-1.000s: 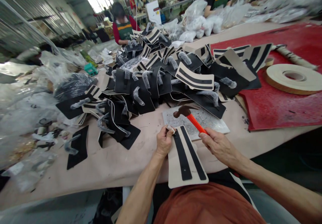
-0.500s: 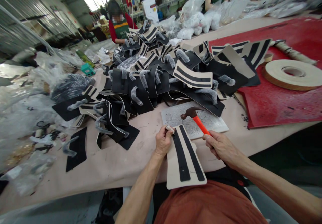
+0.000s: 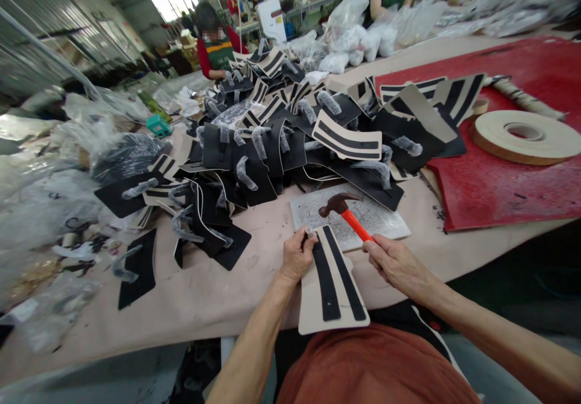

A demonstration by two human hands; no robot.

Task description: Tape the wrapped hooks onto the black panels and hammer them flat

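My left hand [image 3: 297, 255] is closed at the upper left corner of a beige panel [image 3: 311, 310] with two black strips along it. The panel slants down toward my body over the table's front edge. My thumb and fingers are pinched there, and a wrapped fingertip or pale bit shows at the top. In my right hand [image 3: 399, 268] is a claw hammer [image 3: 351, 215] with an orange handle, gripped low. Its dark head is raised near the panel's top end. Behind the panel lies a grey-white slab [image 3: 390, 222] with a speckled surface.
A heap of black and beige panels [image 3: 254, 168] with plastic-wrapped handles covers the table's middle. On the right are a red sheet [image 3: 490, 198] and a big tape roll [image 3: 551, 131]. Clear plastic bags [image 3: 49, 192] crowd the left. A co-worker [image 3: 218, 46] stands beyond the heap.
The hammer head has shifted slightly left, toward my left hand. The panel's lower end has risen a little. My left hand keeps its hold on the corner.
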